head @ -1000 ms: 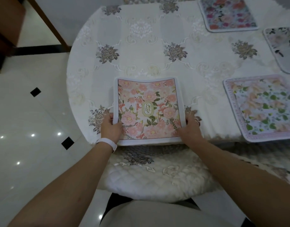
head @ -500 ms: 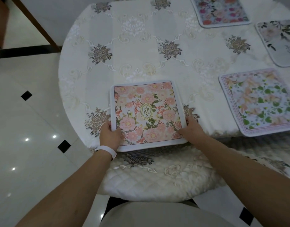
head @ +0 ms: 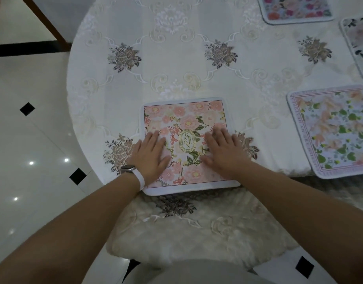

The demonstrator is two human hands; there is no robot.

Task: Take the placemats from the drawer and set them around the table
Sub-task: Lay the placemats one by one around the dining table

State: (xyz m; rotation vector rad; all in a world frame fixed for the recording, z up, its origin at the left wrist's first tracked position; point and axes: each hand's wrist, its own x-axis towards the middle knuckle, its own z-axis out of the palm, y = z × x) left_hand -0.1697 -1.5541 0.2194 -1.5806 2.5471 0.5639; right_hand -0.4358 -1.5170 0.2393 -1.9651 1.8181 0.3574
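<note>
A pink floral placemat (head: 184,117) with a "GARDEN" oval in its middle lies flat at the near edge of the round table (head: 176,64). My left hand (head: 151,154) rests palm down on its left half, fingers spread, with a white watch band on the wrist. Flat on its right half lies my right hand (head: 223,152), fingers apart too. Neither hand grips anything. Three more placemats lie on the right: a peach and green one (head: 332,130), a pale one (head: 358,44) cut by the frame edge, and a bright flowered one (head: 295,9) at the top.
A white embroidered tablecloth covers the table. A chair with a quilted cream cushion (head: 197,232) stands under the near edge, between me and the table. Glossy white floor tiles (head: 29,140) with black diamonds lie to the left. A dark wooden leg (head: 43,23) slants at top left.
Both hands let go of the pink placemat's near corners and moved onto its top, palms flat. The view has come closer over the table.
</note>
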